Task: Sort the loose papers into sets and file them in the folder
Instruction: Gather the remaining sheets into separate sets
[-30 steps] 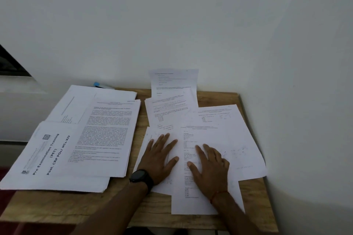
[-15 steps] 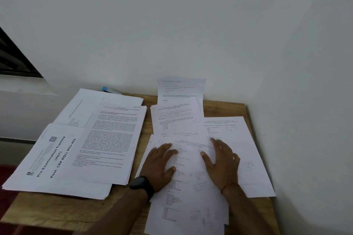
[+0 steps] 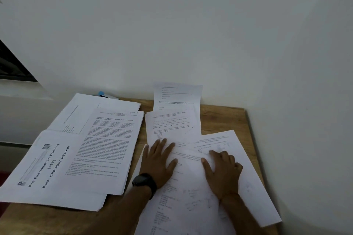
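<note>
Loose papers (image 3: 191,196): white printed sheets, overlapping and askew, in the lower centre and right of the frame; the top one carries short list-like lines and runs off the bottom edge.
Left hand (image 3: 158,160): lies flat on the papers' left part, fingers straight and spread, pinching nothing.
Right hand (image 3: 222,171): presses on the top sheet just right of the left hand, thumb out, fingers slightly bent, fingertips on the paper.
Count, right group: at least four sheets, one more leaning sheet (image 3: 177,95) propped against the wall (image 3: 191,25).
Count, left group: three layers, namely the cover sheet (image 3: 47,168) titled "Pre Examination Training", a dense-text sheet (image 3: 110,139) and a rear sheet (image 3: 86,108).
Wrist: one black watch (image 3: 143,182) on the left.
Support: one wooden table (image 3: 225,118).
</note>
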